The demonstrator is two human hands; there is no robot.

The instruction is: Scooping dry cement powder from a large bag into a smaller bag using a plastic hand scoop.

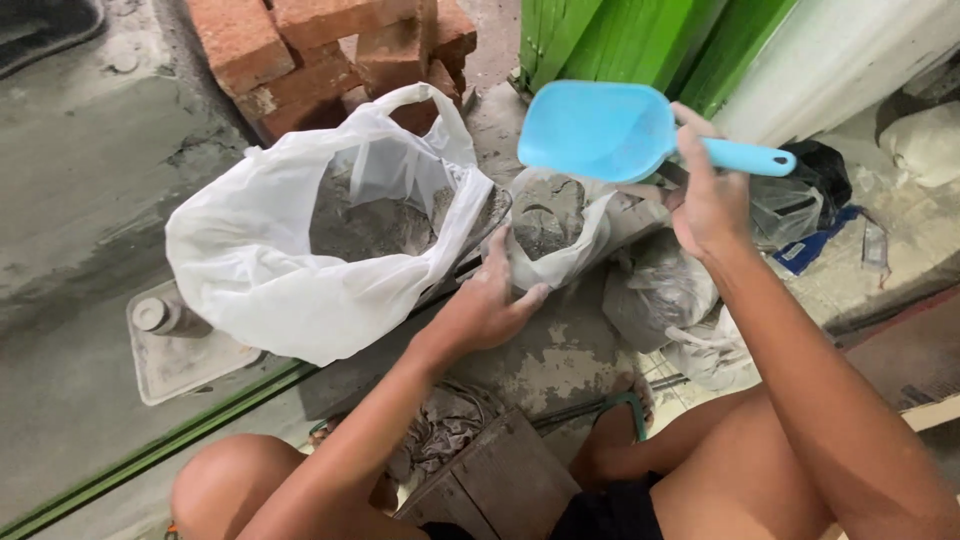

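The person squats low over a dusty concrete floor (90, 200), both bare arms stretched forward. The right hand (708, 195) is wrapped around the handle of a light blue plastic scoop (600, 130), fingers curled shut on it, holding the scoop's bowl in the air just above a small white plastic bag of grey powder (555, 225). The bowl tilts its open mouth toward the person, and from here I cannot tell whether anything lies inside it. The left hand (490, 305) reaches to the near edge of that small bag, thumb and fingers pinching the plastic rim and pulling the mouth wide. Touching it on the left sits a large white plastic bag (290, 270), open at the top, with more grey powder heaped inside and its handles standing up. Behind the large bag is a stack of red bricks (320, 50). To the right of the small bag lie a few crumpled, dust-covered clear plastic bags (660, 295). A green corrugated panel (620, 35) leans at the back, and near the person's knees rests a worn wooden board (500, 480).
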